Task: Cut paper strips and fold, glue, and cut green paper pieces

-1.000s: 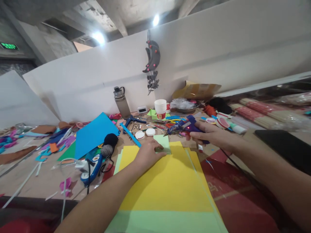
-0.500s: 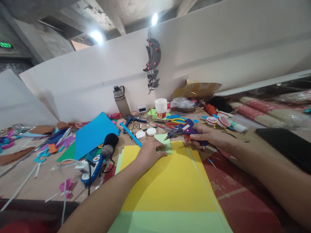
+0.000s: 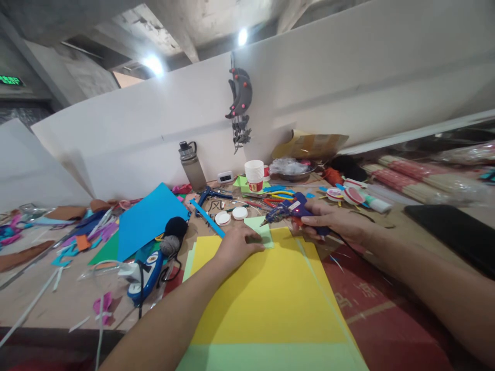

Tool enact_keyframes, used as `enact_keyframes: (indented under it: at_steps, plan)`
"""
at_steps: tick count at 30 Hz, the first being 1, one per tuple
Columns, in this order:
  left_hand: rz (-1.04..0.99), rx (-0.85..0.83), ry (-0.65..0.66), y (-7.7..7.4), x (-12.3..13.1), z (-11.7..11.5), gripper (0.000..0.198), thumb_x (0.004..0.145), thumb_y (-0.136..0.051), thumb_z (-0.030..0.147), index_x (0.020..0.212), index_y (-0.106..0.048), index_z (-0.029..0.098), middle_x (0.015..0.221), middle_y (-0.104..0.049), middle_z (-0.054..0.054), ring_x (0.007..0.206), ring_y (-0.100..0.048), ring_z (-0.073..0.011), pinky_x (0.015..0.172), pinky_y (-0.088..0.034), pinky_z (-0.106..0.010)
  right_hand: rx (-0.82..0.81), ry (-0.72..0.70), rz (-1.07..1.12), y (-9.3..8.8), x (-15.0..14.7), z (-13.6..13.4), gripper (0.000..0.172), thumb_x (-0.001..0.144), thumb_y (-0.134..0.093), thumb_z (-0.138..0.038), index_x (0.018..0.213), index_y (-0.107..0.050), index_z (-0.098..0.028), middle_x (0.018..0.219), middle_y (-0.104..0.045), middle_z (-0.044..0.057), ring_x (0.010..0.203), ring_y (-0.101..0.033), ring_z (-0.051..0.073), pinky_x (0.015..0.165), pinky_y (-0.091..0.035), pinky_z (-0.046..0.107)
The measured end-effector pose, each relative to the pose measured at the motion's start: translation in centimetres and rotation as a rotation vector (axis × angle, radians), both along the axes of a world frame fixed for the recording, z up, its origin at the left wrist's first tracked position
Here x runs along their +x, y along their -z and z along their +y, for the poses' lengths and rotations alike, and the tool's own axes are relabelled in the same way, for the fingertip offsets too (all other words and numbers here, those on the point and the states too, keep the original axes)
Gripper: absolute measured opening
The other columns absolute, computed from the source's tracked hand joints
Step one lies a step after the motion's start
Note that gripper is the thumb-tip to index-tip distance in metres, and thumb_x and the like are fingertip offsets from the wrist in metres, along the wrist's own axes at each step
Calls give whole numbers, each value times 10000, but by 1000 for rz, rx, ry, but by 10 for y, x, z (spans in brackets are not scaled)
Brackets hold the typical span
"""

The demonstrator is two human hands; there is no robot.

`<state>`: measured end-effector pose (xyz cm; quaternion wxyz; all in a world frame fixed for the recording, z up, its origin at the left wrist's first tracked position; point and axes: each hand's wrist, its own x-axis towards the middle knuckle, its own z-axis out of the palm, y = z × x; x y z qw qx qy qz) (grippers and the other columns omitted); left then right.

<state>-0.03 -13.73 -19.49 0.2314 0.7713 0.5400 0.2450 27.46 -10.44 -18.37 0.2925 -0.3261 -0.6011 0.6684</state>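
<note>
My left hand [image 3: 235, 246] lies on a small light green paper piece [image 3: 260, 229] and pins it against the top edge of a large yellow sheet [image 3: 266, 293]. My right hand [image 3: 334, 222] is closed around a purple hot glue gun [image 3: 294, 210] with a red light lit. The gun's nozzle points left and down, close to the green piece's top right edge. A light green sheet [image 3: 270, 358] lies under the yellow one.
A blue sheet [image 3: 149, 219], grey and black yarn balls [image 3: 173, 234], a blue ruler [image 3: 207, 217], white lids [image 3: 231, 215], paper cups [image 3: 254, 174], a water bottle [image 3: 191, 166] and a second blue-and-white glue gun [image 3: 145, 270] clutter the table. A black tablet [image 3: 452, 232] lies right.
My right hand has brought the glue gun left and down, nearer the small green piece. My left hand has stayed on the piece.
</note>
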Motion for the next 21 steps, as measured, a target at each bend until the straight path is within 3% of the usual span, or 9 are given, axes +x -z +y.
enact_keyframes:
  at_steps: [14,21]
  plan:
    - [110,70,35,-6,3,-8,148,774,-647,273,846,-749,194,879,-677,-69,887,-604,-203,783,-465,-307,-79,46,55,-4,-5,-4,389,707,-770,-391,957,-571,-169,798,-627,21,505,-451,62,444,-345,204]
    - [447,338,248,-8,9,-20,313,933,-426,273,862,-708,159,888,-661,-119,880,-596,-224,773,-454,-343,-71,51,53,-6,-6,-5,384,711,-766,-392,958,-566,-177,777,-612,14,509,-452,67,433,-344,203]
